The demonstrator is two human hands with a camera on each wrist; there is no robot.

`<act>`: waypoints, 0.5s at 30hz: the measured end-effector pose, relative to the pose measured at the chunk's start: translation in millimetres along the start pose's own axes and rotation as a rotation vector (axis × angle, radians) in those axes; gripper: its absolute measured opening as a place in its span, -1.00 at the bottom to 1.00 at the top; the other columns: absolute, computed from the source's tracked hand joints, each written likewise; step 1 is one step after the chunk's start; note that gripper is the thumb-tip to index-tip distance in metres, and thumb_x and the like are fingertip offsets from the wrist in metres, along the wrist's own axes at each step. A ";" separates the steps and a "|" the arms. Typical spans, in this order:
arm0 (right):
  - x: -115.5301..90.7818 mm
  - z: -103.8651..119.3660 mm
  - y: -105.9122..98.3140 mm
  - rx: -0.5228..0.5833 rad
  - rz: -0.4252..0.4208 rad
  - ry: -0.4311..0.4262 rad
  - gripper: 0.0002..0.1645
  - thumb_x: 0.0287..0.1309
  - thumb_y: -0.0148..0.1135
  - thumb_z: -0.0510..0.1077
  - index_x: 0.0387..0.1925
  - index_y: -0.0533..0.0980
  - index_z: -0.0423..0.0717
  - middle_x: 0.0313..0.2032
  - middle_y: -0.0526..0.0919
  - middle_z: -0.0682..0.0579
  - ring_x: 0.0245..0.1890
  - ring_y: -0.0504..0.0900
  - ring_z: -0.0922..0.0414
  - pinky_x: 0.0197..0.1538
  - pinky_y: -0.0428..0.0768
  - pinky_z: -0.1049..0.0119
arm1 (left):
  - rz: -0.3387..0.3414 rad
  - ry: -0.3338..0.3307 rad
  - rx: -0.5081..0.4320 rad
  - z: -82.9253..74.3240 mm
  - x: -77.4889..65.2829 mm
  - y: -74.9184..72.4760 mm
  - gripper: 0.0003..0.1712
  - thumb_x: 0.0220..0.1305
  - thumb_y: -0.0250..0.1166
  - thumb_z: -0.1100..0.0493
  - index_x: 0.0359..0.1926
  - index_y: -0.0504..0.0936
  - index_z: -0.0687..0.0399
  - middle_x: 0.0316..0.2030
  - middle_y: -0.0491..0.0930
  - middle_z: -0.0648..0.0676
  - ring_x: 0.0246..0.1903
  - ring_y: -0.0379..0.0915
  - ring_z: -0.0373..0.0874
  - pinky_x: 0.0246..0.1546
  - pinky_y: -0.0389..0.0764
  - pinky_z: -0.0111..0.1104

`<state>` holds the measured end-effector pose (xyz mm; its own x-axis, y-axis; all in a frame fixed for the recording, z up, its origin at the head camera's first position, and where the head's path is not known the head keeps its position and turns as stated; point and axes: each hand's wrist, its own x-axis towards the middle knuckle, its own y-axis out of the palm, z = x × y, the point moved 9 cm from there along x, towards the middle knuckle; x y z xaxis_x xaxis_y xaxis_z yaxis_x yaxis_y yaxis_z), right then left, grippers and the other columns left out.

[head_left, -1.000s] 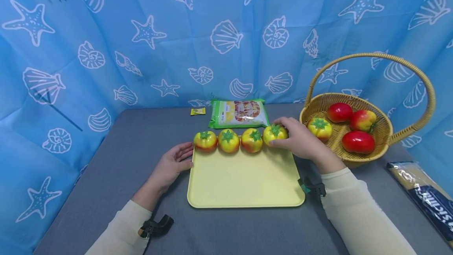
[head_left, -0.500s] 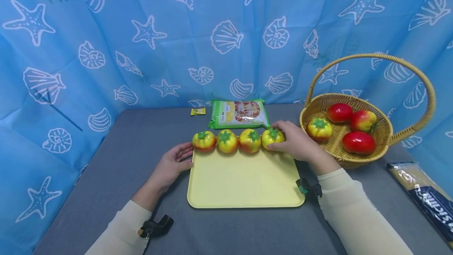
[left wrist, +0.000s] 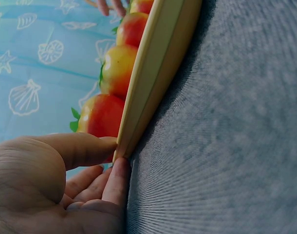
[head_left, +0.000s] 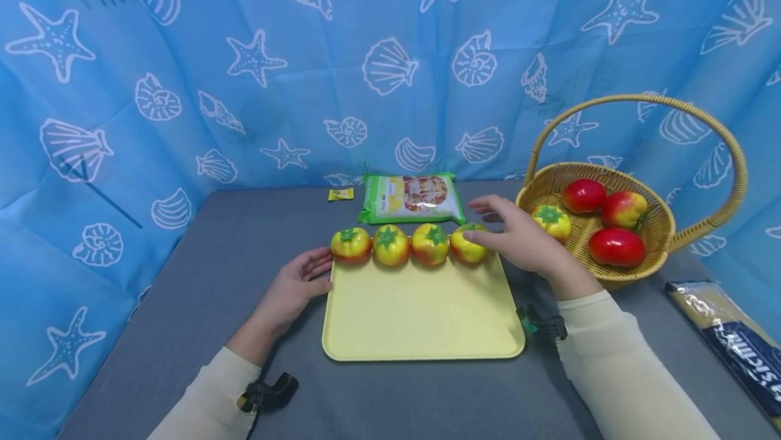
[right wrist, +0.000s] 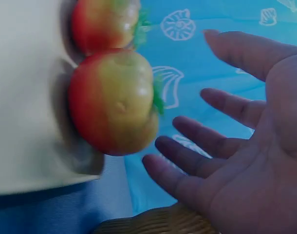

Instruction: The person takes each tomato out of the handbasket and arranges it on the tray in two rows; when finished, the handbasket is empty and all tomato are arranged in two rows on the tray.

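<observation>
A pale yellow tray (head_left: 421,311) lies on the grey tabletop, a row of several yellow-and-red tomatoes with green star-shaped leaves along its far edge. My left hand (head_left: 299,284) is at the tray's far left corner, beside the leftmost tomato (head_left: 351,247). In the left wrist view the thumb and a finger pinch the tray rim (left wrist: 146,83). My right hand (head_left: 518,236) is just right of the rightmost tomato (head_left: 465,250), its thumb overlapping that tomato in the head view. The right wrist view shows its fingers (right wrist: 226,102) spread, palm bare, apart from the tomato (right wrist: 112,105).
A wicker basket (head_left: 662,253) with a tall handle stands at the right, holding another tomato (head_left: 552,224) and several red fruits (head_left: 616,247). Behind the tray lie a green-edged food packet (head_left: 415,197) and a small yellow sachet (head_left: 340,194). A dark-labelled packet (head_left: 732,345) lies far right.
My right hand slid the rightmost tomato slightly left, and the row shifted left with it. It has since let go, its fingers opening and drawing back right. The left hand stayed at the tray corner.
</observation>
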<state>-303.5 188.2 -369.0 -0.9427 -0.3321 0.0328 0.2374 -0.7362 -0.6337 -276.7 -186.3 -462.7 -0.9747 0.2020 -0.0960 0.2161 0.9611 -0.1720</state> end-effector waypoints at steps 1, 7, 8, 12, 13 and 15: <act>-1.4 1.7 -2.5 0.026 -0.003 -0.004 -0.21 0.50 0.41 0.06 0.53 0.36 -0.21 0.46 0.41 -0.27 0.48 0.35 -0.35 0.43 0.39 -0.39 | 0.000 0.001 -0.001 0.1 0.0 0.1 -0.16 0.39 0.37 0.45 0.62 0.26 0.37 0.55 0.34 0.30 0.51 0.30 0.15 0.31 0.53 -0.34; -11.7 11.1 -23.0 0.195 -0.063 -0.061 -0.27 0.55 0.34 0.01 0.55 0.32 -0.17 0.43 0.44 -0.21 0.42 0.44 -0.25 0.36 0.56 -0.14 | -0.002 0.004 -0.003 -0.1 -0.2 0.4 -0.16 0.39 0.37 0.45 0.62 0.26 0.37 0.55 0.34 0.31 0.51 0.30 0.16 0.30 0.53 -0.35; -13.3 12.0 -26.6 0.229 -0.074 -0.076 -0.29 0.57 0.31 -0.01 0.55 0.32 -0.18 0.42 0.45 -0.21 0.40 0.46 -0.23 0.33 0.60 -0.05 | -0.002 0.004 -0.002 -0.2 -0.1 0.4 -0.16 0.39 0.37 0.45 0.61 0.26 0.38 0.55 0.34 0.31 0.51 0.30 0.16 0.31 0.53 -0.35; -18.0 12.6 -39.3 0.368 -0.100 -0.134 -0.40 0.66 0.15 -0.08 0.56 0.30 -0.15 0.39 0.47 -0.22 0.35 0.51 -0.16 0.20 0.67 0.28 | -0.003 0.008 0.004 -0.5 -0.2 0.5 -0.16 0.39 0.36 0.46 0.61 0.26 0.38 0.55 0.34 0.31 0.51 0.30 0.17 0.30 0.53 -0.36; -19.0 12.7 -42.5 0.392 -0.107 -0.146 -0.42 0.68 0.11 -0.09 0.56 0.31 -0.14 0.39 0.46 -0.23 0.35 0.52 -0.16 0.19 0.67 0.30 | -0.004 0.008 0.006 -0.6 -0.2 0.5 -0.16 0.39 0.36 0.46 0.61 0.26 0.38 0.55 0.34 0.31 0.51 0.30 0.16 0.29 0.53 -0.37; -21.0 11.7 -49.2 0.419 -0.125 -0.167 -0.46 0.71 0.06 -0.08 0.55 0.32 -0.08 0.39 0.46 -0.23 0.33 0.54 -0.11 0.18 0.68 0.31 | -0.004 0.011 0.003 -1.8 -0.8 0.9 -0.16 0.39 0.36 0.46 0.61 0.26 0.39 0.55 0.34 0.33 0.51 0.30 0.18 0.28 0.54 -0.38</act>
<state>-292.6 224.5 -329.5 -0.9277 -0.2909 0.2341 0.2314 -0.9399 -0.2510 -275.8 -185.2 -461.1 -0.9761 0.2006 -0.0841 0.2127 0.9613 -0.1753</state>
